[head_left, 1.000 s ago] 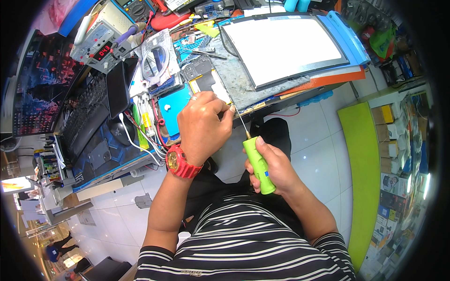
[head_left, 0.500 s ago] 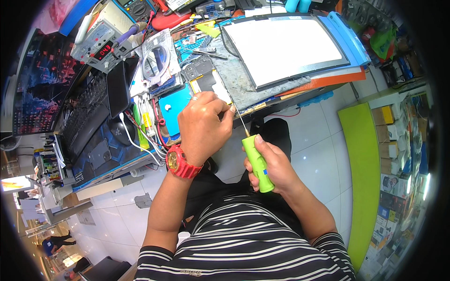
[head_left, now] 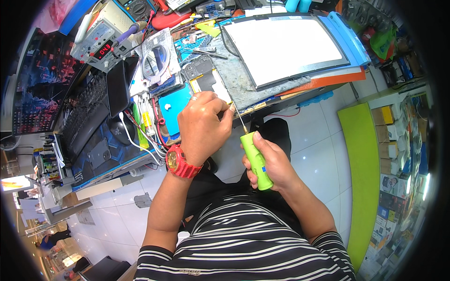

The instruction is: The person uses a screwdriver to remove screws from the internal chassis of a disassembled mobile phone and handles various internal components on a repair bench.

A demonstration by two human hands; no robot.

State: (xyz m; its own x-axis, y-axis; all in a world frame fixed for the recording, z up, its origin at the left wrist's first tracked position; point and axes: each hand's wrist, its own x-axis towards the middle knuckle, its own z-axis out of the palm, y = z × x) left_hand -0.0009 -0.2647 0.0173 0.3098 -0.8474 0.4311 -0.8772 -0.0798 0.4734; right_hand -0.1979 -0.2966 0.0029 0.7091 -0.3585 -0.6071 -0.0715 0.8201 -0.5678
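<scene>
Gripping in the right hand (head_left: 277, 165), with curled fingers, a lime-green cylindrical handle (head_left: 256, 161) with a thin metal shaft (head_left: 240, 119). Aiming it far-left toward a dark opened phone (head_left: 205, 80) on the grey mottled desk (head_left: 241, 90), left of a white rectangular panel (head_left: 286, 47). Covering the phone's near end with the left hand (head_left: 205, 122), thumb and forefinger nearly together; cannot tell whether pinching anything.

The left hand (head_left: 205, 121) covers the near end of the phone (head_left: 201, 69), and the tip of the thin shaft (head_left: 240, 118) is too fine to follow! The right hand (head_left: 273, 164) hides part of the green handle (head_left: 254, 159), the far edge clips the multimeter (head_left: 137, 8); away left, a person (head_left: 48, 241) blurs.
</scene>
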